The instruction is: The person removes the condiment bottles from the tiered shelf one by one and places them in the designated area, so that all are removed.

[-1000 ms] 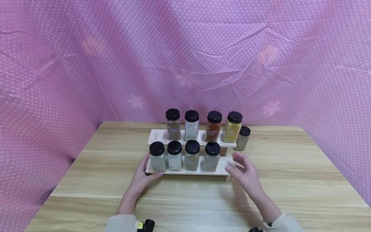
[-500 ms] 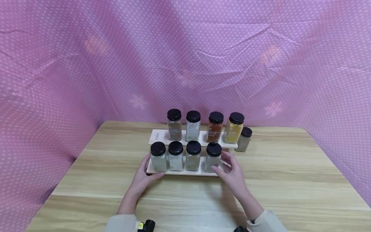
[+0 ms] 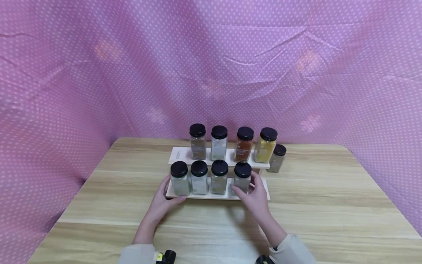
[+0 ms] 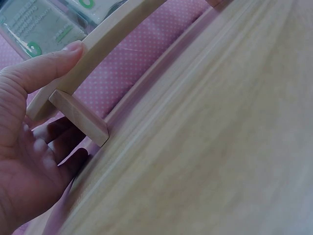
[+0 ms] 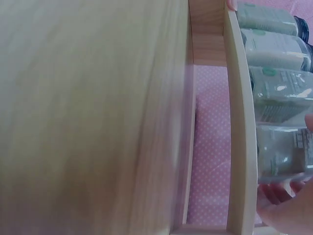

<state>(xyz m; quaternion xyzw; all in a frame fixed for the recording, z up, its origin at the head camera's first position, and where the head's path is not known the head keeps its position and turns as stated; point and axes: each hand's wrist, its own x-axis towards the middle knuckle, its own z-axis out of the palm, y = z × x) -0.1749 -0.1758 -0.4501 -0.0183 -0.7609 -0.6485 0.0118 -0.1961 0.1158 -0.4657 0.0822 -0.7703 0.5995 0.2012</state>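
A two-tier wooden spice rack stands on the table, holding a row of black-lidded glass spice jars on each step. My left hand grips the left end of the lower step. In the left wrist view its thumb lies on the front edge and the fingers reach in beside the short leg. My right hand holds the rightmost lower spice jar, thumb at its front and fingers round its right side. The right wrist view catches that jar with the hand at its lower side.
On the upper step stand jars with brown, white, red and yellow contents. Another jar stands on the table behind the rack's right end. Pink dotted cloth hangs round the back and sides.
My right hand has moved left from the rack's right end to the last lower jar and closed its fingers round it. My left hand has stayed on the rack.
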